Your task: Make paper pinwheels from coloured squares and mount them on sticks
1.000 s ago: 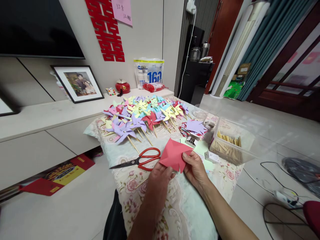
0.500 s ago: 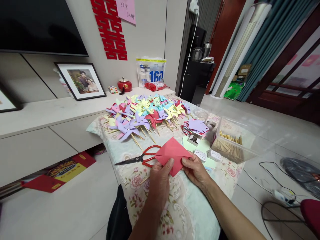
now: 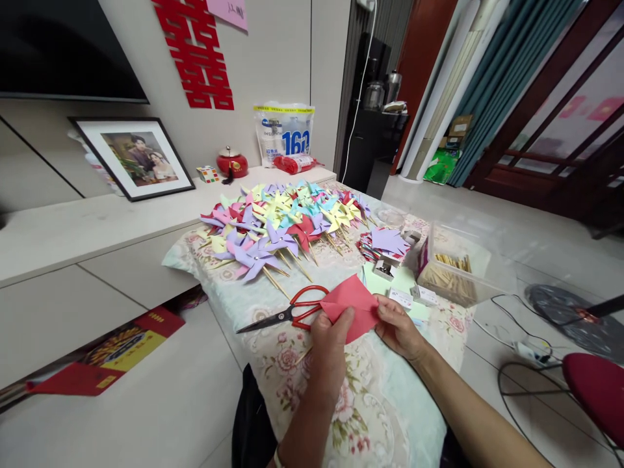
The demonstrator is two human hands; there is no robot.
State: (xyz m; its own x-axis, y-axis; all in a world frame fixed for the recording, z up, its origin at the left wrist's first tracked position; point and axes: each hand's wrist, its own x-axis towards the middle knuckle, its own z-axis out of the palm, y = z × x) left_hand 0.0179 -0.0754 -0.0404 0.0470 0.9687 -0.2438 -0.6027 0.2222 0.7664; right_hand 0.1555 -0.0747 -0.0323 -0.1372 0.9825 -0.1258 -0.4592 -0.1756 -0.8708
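A square of red paper (image 3: pixel 351 300), creased across its middle, is held between my two hands above the flowered tablecloth (image 3: pixel 312 364). My left hand (image 3: pixel 331 335) pinches its near left part, thumb on top. At the right corner, my right hand (image 3: pixel 397 325) grips the paper between thumb and fingers. Red-handled scissors (image 3: pixel 287 312) lie just left of the paper, blades pointing left. A thin wooden stick (image 3: pixel 303 355) shows partly beside my left hand. Farther back lies a heap of paper pinwheels (image 3: pixel 280 237) on sticks, in purple, yellow, red, pink and blue.
Right of the paper are stacked cut sheets (image 3: pixel 387 242), small white boxes (image 3: pixel 400 298), an opened box (image 3: pixel 385 268) and a clear plastic bin (image 3: pixel 451 279) of wooden sticks. A white cabinet (image 3: pixel 121 227) runs along the left. A red stool (image 3: pixel 595 390) and cables are at right.
The view has shifted slightly, so the table items sit a little farther right. Both hands still hold the red paper, which is tilted slightly more.
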